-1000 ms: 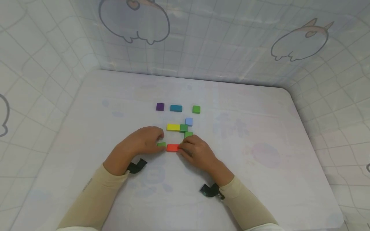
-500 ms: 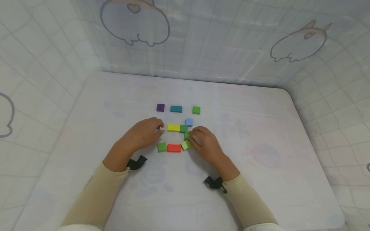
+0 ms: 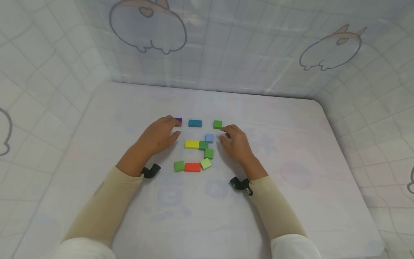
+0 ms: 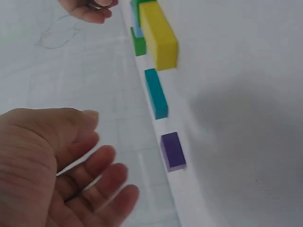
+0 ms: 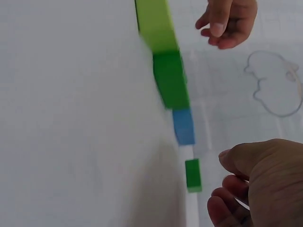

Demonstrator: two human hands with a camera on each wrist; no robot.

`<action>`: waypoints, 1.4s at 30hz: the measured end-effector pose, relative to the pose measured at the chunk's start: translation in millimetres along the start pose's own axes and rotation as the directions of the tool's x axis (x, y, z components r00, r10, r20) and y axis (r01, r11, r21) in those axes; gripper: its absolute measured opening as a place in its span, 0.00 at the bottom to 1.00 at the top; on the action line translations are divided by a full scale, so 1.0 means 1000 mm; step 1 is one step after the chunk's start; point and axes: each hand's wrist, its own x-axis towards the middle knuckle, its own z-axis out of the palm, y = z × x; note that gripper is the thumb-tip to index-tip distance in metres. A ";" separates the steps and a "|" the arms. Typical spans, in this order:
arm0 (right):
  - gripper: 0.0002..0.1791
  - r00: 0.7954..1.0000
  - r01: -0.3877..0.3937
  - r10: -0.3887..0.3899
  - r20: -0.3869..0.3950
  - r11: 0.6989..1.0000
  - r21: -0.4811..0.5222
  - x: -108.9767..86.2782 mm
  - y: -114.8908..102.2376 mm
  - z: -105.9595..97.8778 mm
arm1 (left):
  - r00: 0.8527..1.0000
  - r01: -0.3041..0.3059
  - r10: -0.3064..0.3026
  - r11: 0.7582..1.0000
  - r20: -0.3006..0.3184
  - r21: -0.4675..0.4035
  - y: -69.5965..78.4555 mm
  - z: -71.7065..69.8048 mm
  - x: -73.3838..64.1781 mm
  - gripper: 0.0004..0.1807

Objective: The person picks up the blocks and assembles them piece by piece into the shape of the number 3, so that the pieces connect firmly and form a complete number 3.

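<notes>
My left hand hovers by the purple block, partly covering it in the head view; its fingers are loosely bent with nothing between them. My right hand is just below the far green cube, thumb and fingers apart and holding nothing. Between the hands lie a teal block, a light blue cube, a yellow block and a dark green cube. Nearer me are a green cube, a tilted lime cube, a red block and another green cube.
A pale cloth covers the table. Behind it and at both sides rises a grid-patterned sheet with animal drawings. Dark straps hang at both wrists.
Both hands have moved away from me, leaving the near row of blocks. The left came to the purple block, the right to the far green cube. The lime cube, uncovered, lies tilted beside the red block.
</notes>
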 end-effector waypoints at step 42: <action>0.11 0.993 -0.053 0.047 0.110 0.997 0.049 0.056 0.030 0.012 | 0.972 -0.209 0.197 0.973 0.124 0.093 0.005 0.018 0.074 0.14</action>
